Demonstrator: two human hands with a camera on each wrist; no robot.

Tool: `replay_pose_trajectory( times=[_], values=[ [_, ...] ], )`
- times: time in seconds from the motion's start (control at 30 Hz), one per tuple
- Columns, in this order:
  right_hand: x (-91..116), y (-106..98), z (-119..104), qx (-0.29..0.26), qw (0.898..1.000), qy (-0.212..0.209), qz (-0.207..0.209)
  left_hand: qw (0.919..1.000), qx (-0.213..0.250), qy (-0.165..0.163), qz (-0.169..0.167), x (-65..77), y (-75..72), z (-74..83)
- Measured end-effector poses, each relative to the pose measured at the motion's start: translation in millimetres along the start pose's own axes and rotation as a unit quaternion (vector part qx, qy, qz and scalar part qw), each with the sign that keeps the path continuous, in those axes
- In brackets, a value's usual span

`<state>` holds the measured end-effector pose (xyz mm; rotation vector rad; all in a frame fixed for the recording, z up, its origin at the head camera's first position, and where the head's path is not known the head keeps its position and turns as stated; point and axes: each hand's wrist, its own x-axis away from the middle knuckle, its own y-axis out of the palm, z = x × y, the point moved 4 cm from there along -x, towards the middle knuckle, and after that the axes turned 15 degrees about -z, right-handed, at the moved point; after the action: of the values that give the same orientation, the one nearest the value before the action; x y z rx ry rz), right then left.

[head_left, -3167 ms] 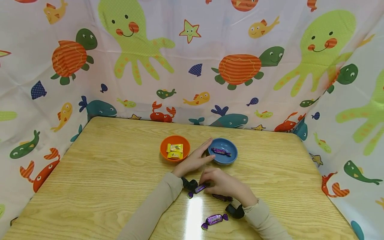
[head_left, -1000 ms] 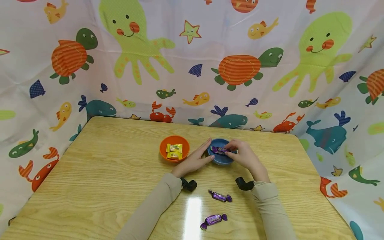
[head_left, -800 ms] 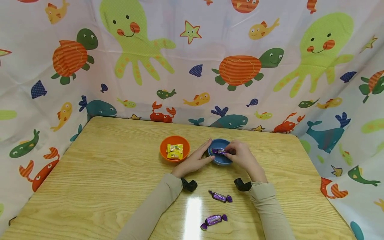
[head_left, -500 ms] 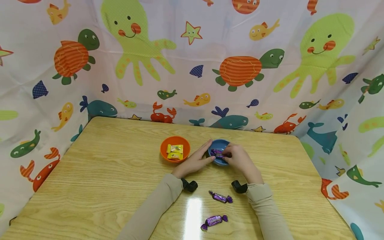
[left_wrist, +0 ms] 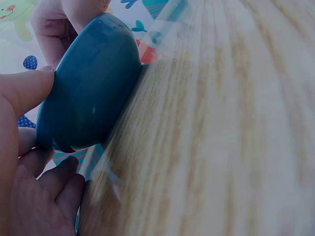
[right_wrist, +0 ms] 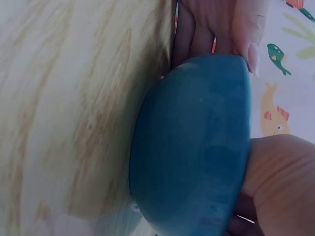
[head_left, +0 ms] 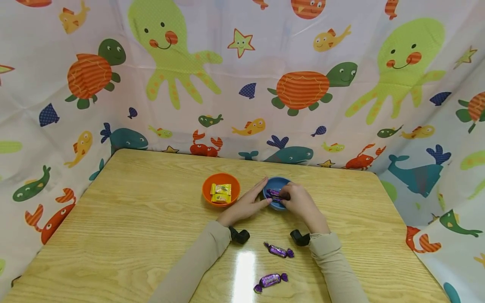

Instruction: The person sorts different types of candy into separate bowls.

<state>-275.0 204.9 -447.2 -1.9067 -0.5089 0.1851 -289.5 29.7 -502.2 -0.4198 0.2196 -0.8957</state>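
Observation:
My left hand (head_left: 246, 205) holds the blue bowl (head_left: 270, 182) from its left, thumb at the front rim and fingers along the side. In the left wrist view its thumb touches the rim of the blue bowl (left_wrist: 93, 88). My right hand (head_left: 301, 206) reaches over the bowl's right rim. Its fingers pinch the right end of a purple-wrapped candy (head_left: 275, 199) inside. Behind that lies another purple candy (head_left: 272, 192), partly covered. In the right wrist view the bowl wall (right_wrist: 192, 142) hides the right fingertips.
An orange bowl (head_left: 206, 191) with yellow-wrapped candies (head_left: 221, 189) stands left of the blue bowl. Two purple twist-wrapped candies, a farther one (head_left: 278, 251) and a nearer one (head_left: 270, 280), lie on the wooden table (head_left: 151, 210). A sea-animal curtain (head_left: 227, 75) surrounds the table's back and sides.
My right hand has picked up a purple candy from the table and carried it into the blue bowl. There it has shifted slightly left and nearer. My left hand has stayed at the bowl.

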Motion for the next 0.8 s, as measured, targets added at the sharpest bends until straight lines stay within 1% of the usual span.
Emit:
replay_pose_trajectory(
  times=[0.13,0.3,0.5,0.67,0.8],
  values=[
    [-1,1,0,-0.009,1.000,0.004,-0.001,1.0000,-0.001,-0.001,0.001,0.4,-0.4,-0.1],
    [-1,2,0,-0.009,1.000,0.000,0.000,1.0000,-0.005,-0.001,0.001,0.4,-0.6,-0.6],
    [1,0,0,-0.025,1.000,-0.005,-0.003,0.9999,-0.011,0.001,0.000,-0.6,0.7,-0.2],
    [5,-5,-3,-0.033,0.999,-0.015,-0.007,0.9999,-0.012,0.003,0.002,-0.9,1.5,-0.3],
    [12,-10,-9,-0.038,0.999,-0.033,0.007,0.9999,-0.012,0.002,0.003,-0.6,0.9,-1.1]
  ],
)
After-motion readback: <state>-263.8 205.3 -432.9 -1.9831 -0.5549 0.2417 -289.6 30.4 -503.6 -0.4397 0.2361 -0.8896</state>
